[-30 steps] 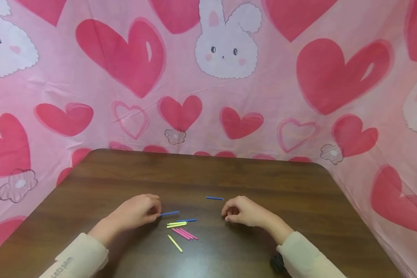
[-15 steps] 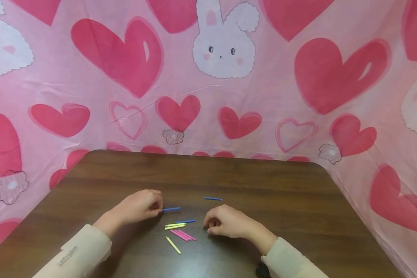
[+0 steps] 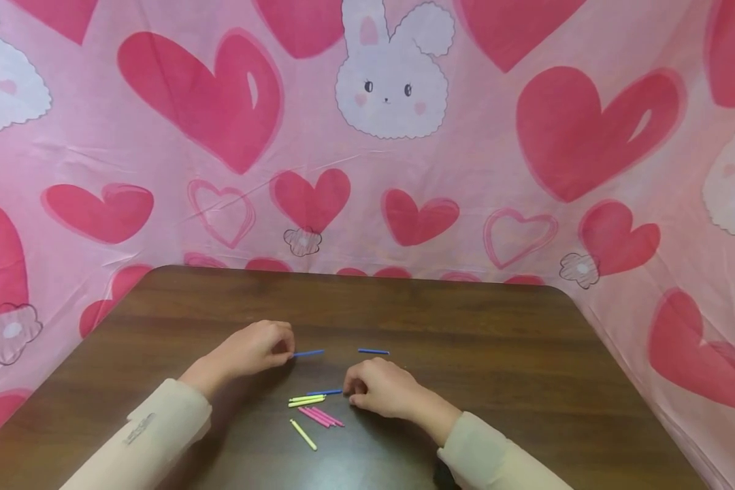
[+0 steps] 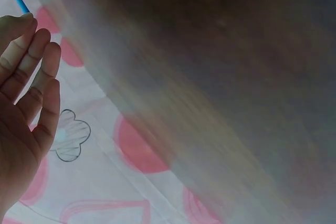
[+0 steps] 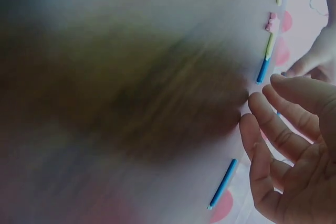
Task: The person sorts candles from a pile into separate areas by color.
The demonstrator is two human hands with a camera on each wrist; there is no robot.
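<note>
My left hand pinches one end of a thin blue candle between thumb and forefinger; the candle's free end points right. In the left wrist view the same candle sticks up past the thumb tip, the other fingers spread loosely. My right hand, fingers loosely bent, has its fingertips at the right end of a second blue candle. The right wrist view shows a gap between its thumb and fingers. A third blue candle lies beyond the right hand.
Two yellow candles lie against the second blue one. Several pink candles are bunched nearer me, with a lone yellow candle below. The brown table ends at a pink heart-and-rabbit cloth.
My left hand has carried its blue candle away from me and slightly right, towards the far blue candle. My right hand has moved left, up to the blue candle beside the yellow pair.
</note>
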